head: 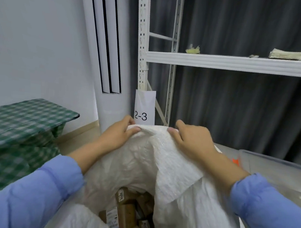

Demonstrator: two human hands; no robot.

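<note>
A large white woven sack stands open in front of me. My left hand grips its far rim on the left, thumb over the folded edge. My right hand grips the same rim on the right, a short gap between the two hands. Down inside the sack's mouth lie several brown parcels with printed labels. Both forearms wear blue sleeves.
A white metal shelf rack stands behind the sack, with a paper tag marked 2-3 on its post. A tall white air conditioner is to its left. A green checked table sits at left, a clear plastic bin at right.
</note>
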